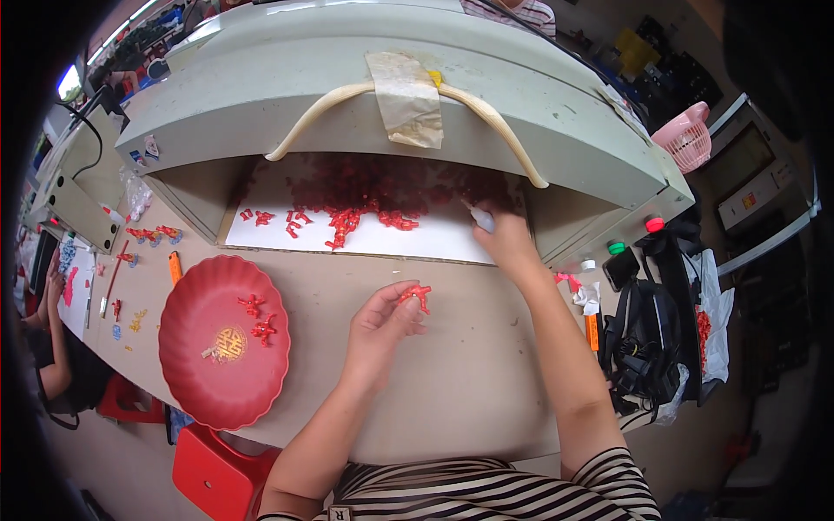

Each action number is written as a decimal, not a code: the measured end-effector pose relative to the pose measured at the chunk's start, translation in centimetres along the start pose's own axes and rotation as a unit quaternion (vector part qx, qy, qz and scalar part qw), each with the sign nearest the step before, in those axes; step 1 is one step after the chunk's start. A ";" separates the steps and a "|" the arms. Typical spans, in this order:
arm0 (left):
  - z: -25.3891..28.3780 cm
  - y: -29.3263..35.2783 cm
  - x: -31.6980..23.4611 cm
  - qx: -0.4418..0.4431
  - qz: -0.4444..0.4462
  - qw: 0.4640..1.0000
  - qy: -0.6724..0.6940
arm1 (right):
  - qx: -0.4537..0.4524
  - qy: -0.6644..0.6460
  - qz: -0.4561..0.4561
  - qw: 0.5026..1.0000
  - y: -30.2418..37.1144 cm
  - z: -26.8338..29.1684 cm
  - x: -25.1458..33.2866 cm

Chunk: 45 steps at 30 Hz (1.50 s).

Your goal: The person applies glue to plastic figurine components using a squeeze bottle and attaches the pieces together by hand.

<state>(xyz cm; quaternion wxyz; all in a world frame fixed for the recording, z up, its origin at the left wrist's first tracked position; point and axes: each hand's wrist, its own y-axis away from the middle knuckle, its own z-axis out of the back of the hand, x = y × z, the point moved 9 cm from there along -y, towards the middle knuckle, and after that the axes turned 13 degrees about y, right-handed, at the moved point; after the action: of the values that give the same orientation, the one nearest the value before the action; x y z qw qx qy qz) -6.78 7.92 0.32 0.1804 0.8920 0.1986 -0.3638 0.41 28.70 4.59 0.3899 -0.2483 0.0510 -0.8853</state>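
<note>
Between the fingertips of my left hand (380, 327) is a small glossy red figurine (418, 298), raised above the tabletop in front of the grey booth. My right hand (511, 247) reaches into the booth's opening on the right, closed around a small white squeeze bottle (481, 218) with a thin tip. Its fingers are partly hidden behind the hand. A heap of red figurines (369, 208) lies on white paper (261, 233) inside the booth, its back part in shadow. Left of my left hand, a scalloped red plate (200, 365) holds two red figurines (253, 305).
The grey booth (261, 104), with a taped cream handle (321, 113), spans the table's back. Orange-handled cutters (175, 267) and painted figurines (156, 235) stand left. A phone (621, 271) and black bag (647, 326) lie right. A red stool (213, 469) stands below; another person's arm (56, 347) is far left.
</note>
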 end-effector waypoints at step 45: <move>-1.8 1.0 2.9 0.078 0.090 0.993 -0.029 | 0.201 -0.681 -0.241 0.661 13.6 -1.7 3.2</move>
<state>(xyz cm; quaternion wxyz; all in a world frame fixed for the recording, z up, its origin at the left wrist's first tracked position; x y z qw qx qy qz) -3.33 8.51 -0.43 0.1480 0.9067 0.0838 -0.3859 6.84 16.84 0.56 0.1292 -0.7012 -0.4699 -0.5204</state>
